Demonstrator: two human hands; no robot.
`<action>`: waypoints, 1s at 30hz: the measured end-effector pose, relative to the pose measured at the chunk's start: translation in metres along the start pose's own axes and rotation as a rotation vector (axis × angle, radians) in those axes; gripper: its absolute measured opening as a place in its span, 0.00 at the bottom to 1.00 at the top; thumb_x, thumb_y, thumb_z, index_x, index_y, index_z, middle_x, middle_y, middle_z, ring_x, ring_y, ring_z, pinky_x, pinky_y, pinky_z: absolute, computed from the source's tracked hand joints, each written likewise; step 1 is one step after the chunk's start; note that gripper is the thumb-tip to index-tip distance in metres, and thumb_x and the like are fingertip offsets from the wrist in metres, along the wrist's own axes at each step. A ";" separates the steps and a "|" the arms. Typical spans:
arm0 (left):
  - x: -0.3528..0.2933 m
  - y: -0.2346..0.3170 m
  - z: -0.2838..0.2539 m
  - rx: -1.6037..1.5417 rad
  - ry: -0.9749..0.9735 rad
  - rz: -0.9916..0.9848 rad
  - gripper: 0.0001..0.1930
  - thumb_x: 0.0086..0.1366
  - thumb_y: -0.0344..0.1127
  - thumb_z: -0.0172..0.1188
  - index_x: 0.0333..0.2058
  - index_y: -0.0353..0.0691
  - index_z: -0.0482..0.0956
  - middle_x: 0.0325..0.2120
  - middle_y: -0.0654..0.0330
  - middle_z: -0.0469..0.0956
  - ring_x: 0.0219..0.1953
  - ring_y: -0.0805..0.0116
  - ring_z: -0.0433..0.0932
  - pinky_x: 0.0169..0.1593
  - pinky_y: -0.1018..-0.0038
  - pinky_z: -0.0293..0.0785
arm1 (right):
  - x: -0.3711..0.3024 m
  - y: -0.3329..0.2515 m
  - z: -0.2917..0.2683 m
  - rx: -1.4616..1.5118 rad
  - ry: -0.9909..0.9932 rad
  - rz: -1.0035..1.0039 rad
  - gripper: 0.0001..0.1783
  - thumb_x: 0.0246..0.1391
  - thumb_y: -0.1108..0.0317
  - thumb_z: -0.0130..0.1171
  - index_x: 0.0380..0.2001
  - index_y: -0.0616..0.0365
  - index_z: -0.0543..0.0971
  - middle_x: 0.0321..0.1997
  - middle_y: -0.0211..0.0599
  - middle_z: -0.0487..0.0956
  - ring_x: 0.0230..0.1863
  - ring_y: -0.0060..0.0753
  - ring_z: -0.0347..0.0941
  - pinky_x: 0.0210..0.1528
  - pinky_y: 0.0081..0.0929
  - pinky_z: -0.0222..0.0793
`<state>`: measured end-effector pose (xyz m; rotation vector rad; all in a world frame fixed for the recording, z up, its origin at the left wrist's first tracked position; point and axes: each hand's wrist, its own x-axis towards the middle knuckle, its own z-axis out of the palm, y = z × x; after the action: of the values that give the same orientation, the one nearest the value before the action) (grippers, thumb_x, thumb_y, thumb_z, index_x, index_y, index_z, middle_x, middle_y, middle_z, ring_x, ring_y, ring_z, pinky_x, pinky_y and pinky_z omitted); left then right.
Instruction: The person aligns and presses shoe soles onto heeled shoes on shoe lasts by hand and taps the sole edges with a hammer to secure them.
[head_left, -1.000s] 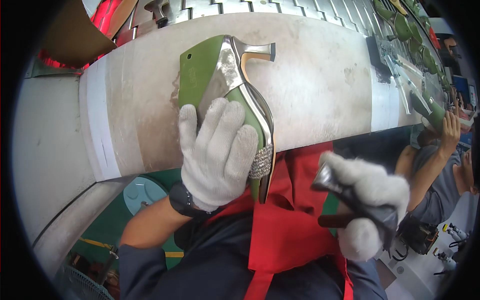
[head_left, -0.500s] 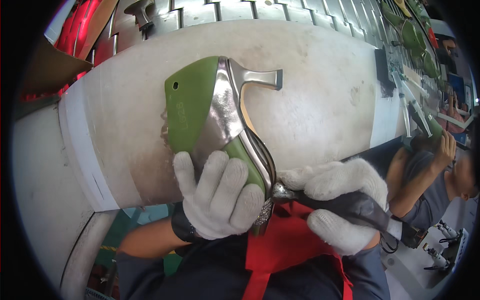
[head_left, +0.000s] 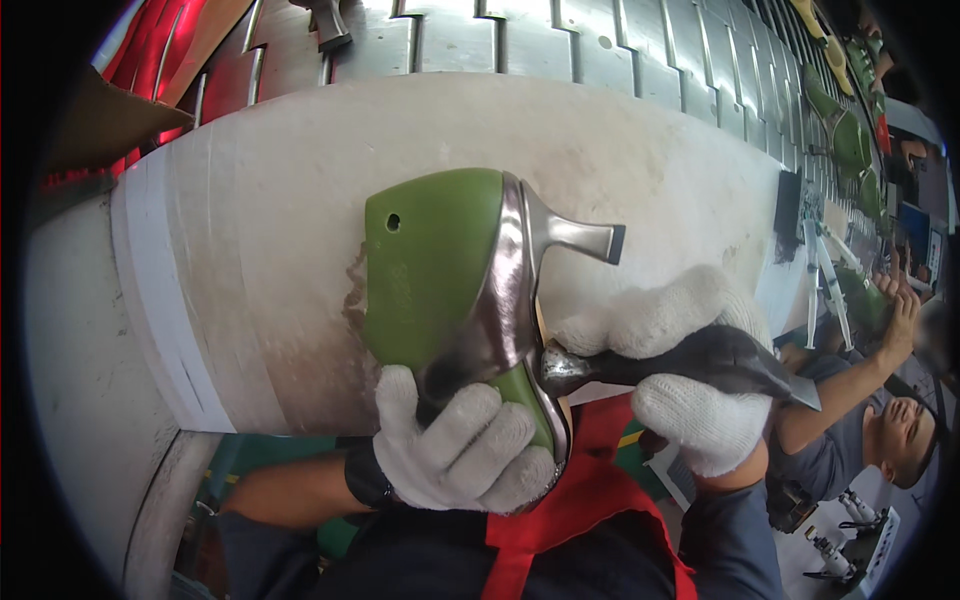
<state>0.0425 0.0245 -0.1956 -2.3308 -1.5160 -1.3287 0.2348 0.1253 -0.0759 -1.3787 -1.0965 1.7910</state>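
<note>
A silver high-heeled shoe (head_left: 513, 270) is fitted on a green shoe last (head_left: 430, 250) with a hole in it. It lies on its side, its heel pointing right. My left hand (head_left: 455, 445), in a white knitted glove, is closed around the lower part of the last and shoe, near the toe. My right hand (head_left: 700, 350), gloved too, grips a dark shoemaker's hammer (head_left: 690, 375); its handle is hidden. The hammer's round metal face is at the edge of the sole, around mid-shoe; I cannot tell whether it touches.
Under the shoe is a pale, stained work surface (head_left: 280, 200). Beyond it runs a metal slat conveyor (head_left: 550, 50) with a heel piece (head_left: 328, 25) on it. Cardboard (head_left: 110, 120) stands at left. At right are brushes or syringe-like tools (head_left: 825, 280), green lasts (head_left: 850, 140) and another person (head_left: 850, 420).
The shoe now appears farther right and lower, turned more upright. The hammer's face has moved from near the toe up the sole's edge. Both hands keep their hold.
</note>
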 end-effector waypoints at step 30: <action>0.080 -0.071 -0.032 -0.330 -0.473 -0.010 0.71 0.36 0.47 0.91 0.78 0.35 0.59 0.76 0.29 0.60 0.77 0.24 0.62 0.75 0.34 0.58 | 0.005 -0.005 0.020 -0.018 0.165 -0.268 0.22 0.79 0.57 0.50 0.49 0.69 0.82 0.46 0.54 0.88 0.38 0.42 0.88 0.29 0.24 0.74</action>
<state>-0.0205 0.1039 -0.1477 -3.0214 -1.5027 -1.1563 0.2139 0.1276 -0.0713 -1.2964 -1.1503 1.4545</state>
